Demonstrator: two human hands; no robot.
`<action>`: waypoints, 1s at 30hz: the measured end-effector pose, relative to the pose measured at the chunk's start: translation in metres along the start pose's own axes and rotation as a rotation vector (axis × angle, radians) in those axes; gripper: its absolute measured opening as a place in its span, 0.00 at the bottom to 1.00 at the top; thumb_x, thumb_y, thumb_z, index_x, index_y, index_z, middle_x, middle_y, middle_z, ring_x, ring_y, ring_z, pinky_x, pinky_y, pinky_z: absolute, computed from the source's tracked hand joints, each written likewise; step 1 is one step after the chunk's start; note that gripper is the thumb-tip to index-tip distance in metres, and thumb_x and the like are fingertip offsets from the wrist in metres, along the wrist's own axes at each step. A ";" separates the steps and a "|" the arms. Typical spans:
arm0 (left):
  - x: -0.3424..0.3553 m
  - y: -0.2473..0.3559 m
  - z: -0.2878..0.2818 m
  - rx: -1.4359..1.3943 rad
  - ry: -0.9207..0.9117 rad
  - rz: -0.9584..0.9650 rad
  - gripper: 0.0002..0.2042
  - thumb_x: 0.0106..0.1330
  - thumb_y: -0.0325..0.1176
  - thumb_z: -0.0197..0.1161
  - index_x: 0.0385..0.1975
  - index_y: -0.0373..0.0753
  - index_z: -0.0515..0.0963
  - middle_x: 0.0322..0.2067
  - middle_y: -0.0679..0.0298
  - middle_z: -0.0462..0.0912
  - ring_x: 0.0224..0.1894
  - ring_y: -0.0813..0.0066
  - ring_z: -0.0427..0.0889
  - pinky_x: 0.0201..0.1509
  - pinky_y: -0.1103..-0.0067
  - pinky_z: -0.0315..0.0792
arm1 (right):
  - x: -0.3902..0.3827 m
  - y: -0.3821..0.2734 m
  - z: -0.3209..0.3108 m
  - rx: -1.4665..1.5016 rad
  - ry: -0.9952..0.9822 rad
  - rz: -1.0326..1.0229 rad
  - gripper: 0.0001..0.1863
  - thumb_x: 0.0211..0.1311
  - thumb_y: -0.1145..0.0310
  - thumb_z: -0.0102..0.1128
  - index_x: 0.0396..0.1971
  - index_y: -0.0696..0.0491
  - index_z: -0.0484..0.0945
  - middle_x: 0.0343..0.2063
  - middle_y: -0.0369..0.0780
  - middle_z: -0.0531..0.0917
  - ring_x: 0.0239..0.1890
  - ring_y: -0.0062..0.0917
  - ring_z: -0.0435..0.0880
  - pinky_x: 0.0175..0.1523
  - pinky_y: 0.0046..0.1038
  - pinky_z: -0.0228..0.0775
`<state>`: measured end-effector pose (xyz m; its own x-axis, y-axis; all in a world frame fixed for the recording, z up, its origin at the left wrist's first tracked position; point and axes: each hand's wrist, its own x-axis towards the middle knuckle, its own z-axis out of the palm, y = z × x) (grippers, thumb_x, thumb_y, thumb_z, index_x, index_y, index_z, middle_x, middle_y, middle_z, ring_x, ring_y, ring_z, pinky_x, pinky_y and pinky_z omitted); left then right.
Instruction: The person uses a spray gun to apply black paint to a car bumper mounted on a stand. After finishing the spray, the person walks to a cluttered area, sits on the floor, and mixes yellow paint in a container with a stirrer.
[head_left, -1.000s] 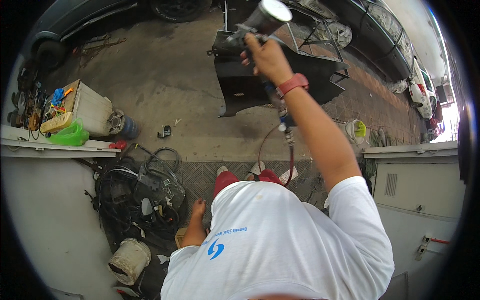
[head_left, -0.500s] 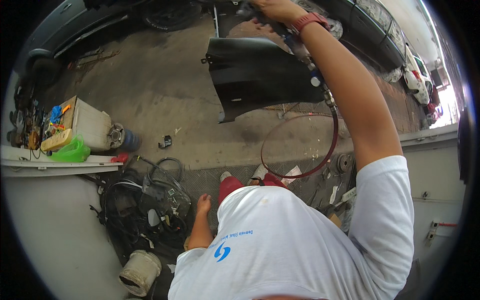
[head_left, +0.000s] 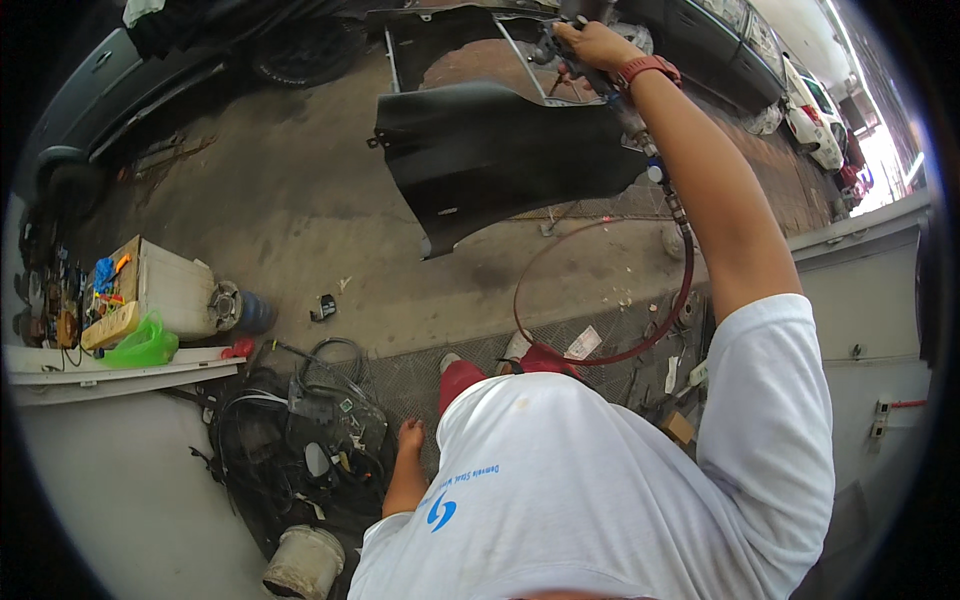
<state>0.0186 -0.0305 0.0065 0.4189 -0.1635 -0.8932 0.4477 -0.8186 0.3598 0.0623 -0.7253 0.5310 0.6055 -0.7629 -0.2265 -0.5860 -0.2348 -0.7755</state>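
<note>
One spray gun (head_left: 549, 46), beyond far edge of black panel (head_left: 500, 155); fingers of right hand (head_left: 600, 45) wrapped round it. Probably stiff, top-heavy; best held by handle. Left hand (head_left: 411, 434), nearside of panel: fingers unclear.

Right hand (head_left: 600, 47) from here: wrapped around a spray gun (head_left: 549, 46), near the far edge of the black body panel (head_left: 500, 150), toward its right end. Metal bars (head_left: 392, 62) show beyond it. Dark red hose (head_left: 689, 265) runs off the gun, loops above floor (head_left: 300, 220). Left hand (head_left: 411, 433) low beside white shirt (head_left: 600, 470), finger detail too small. Green plastic item (head_left: 145, 343) at ledge (head_left: 110, 383)'s far edge.
</note>
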 end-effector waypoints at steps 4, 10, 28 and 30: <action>-0.001 -0.002 0.000 0.149 0.040 -0.053 0.26 0.74 0.40 0.62 0.68 0.36 0.75 0.66 0.54 0.79 0.67 0.62 0.78 0.70 0.68 0.71 | 0.000 0.051 -0.055 -0.268 0.230 0.066 0.29 0.78 0.44 0.55 0.45 0.62 0.80 0.27 0.45 0.87 0.24 0.30 0.88 0.25 0.32 0.81; 0.000 0.028 0.022 0.048 0.151 -0.023 0.23 0.72 0.39 0.65 0.64 0.38 0.78 0.60 0.56 0.84 0.62 0.64 0.82 0.67 0.70 0.73 | -0.017 0.113 -0.128 -0.050 0.161 0.138 0.26 0.79 0.44 0.53 0.48 0.56 0.80 0.26 0.40 0.88 0.23 0.24 0.87 0.21 0.26 0.74; -0.036 0.085 0.186 0.156 0.098 0.054 0.26 0.77 0.41 0.61 0.71 0.40 0.72 0.67 0.55 0.78 0.69 0.58 0.76 0.72 0.67 0.69 | 0.016 0.328 -0.332 -0.174 0.438 0.113 0.33 0.78 0.44 0.53 0.31 0.65 0.82 0.22 0.43 0.85 0.19 0.28 0.85 0.23 0.33 0.78; -0.046 0.079 0.187 0.169 0.106 0.104 0.26 0.76 0.41 0.62 0.70 0.38 0.73 0.66 0.54 0.79 0.68 0.58 0.78 0.71 0.68 0.70 | 0.005 0.349 -0.336 -0.245 0.488 0.098 0.35 0.78 0.43 0.53 0.28 0.65 0.82 0.19 0.43 0.83 0.17 0.29 0.84 0.23 0.34 0.77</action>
<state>-0.1126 -0.1906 0.0254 0.5402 -0.2003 -0.8173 0.2627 -0.8826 0.3899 -0.3202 -1.0140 0.4571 0.2566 -0.9650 0.0536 -0.7703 -0.2377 -0.5917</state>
